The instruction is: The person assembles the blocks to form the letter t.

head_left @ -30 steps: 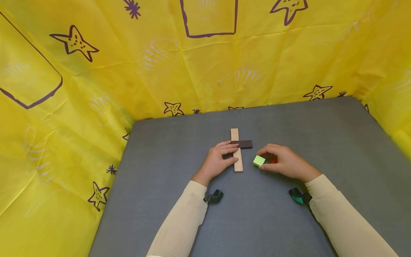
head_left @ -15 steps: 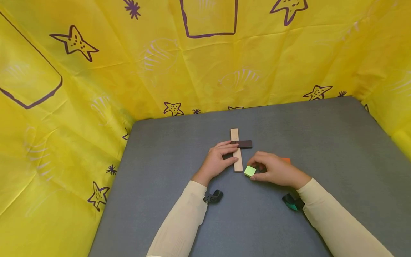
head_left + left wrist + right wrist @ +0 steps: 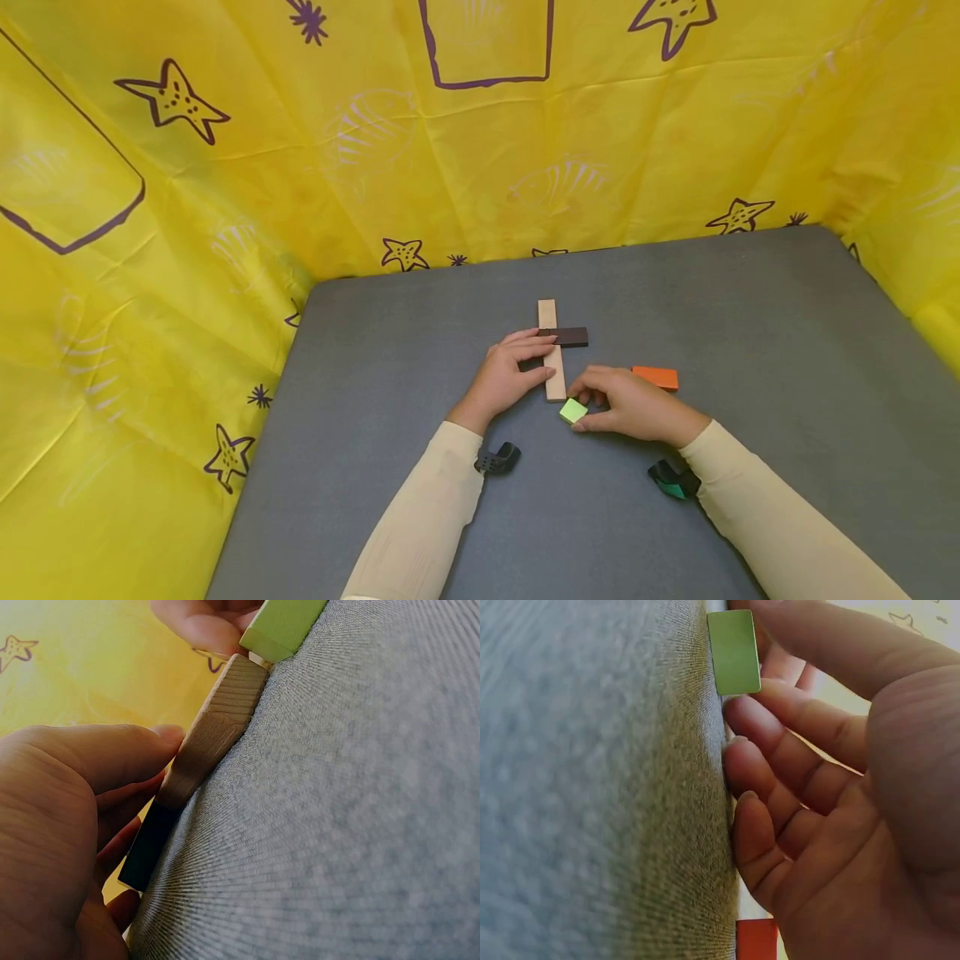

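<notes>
"What does the work rest on?"

"A grey tabletop (image 3: 390, 358), finely woven in the wrist views. Past the dark block (image 3: 573, 337), and off to its left and right, hangs yellow cloth (image 3: 480, 183) — creased, with dark starfish outlines (image 3: 405, 254) and paler fish."

"And the left hand (image 3: 504, 379)?"

"Left of the dark block. Its fingers are relaxed, tips on that block, with the thumb apart from them against the pale wood (image 3: 555, 375), which shows on the dark block's far and near sides. One strip or two, I can't tell."

"The right?"

"The right hand (image 3: 633, 404) is nearer the person than the dark block, thumb and fingers pinching the green block (image 3: 573, 411) just beside the pale wood's near end — touching or not, I can't say."

"Anything else?"

"An orange block (image 3: 656, 378), right of the dark block and nearer the person."
</notes>
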{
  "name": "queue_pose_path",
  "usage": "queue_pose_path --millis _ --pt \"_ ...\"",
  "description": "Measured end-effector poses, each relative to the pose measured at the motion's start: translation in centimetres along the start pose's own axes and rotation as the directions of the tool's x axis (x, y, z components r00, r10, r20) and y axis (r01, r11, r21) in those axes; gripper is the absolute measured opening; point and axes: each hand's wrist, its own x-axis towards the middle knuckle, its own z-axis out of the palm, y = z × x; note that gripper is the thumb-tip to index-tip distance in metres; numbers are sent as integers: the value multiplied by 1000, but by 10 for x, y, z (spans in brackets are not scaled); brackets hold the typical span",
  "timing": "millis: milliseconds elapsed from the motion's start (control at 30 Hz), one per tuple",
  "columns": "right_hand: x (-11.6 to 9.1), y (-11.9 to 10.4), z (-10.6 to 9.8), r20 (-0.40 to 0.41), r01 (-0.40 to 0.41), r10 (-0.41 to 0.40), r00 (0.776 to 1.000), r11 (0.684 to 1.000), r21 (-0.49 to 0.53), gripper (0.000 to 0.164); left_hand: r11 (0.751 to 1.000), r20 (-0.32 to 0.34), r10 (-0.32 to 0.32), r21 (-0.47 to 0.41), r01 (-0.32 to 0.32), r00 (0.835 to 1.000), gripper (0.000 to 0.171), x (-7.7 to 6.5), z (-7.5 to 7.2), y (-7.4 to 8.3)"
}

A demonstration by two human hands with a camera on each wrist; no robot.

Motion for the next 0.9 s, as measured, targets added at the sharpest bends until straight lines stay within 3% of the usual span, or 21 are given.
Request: queue_pose_path --millis 300,900 --pt "-2 3 -5 43 -18 15 999 997 70 32 1000 -8 1 -15 -1 1000 42 0 1 -1" --pt "1 2 1 18 -47 46 999 994 101 36 1000 -9 -5 -3 5 1000 42 0 1 -3"
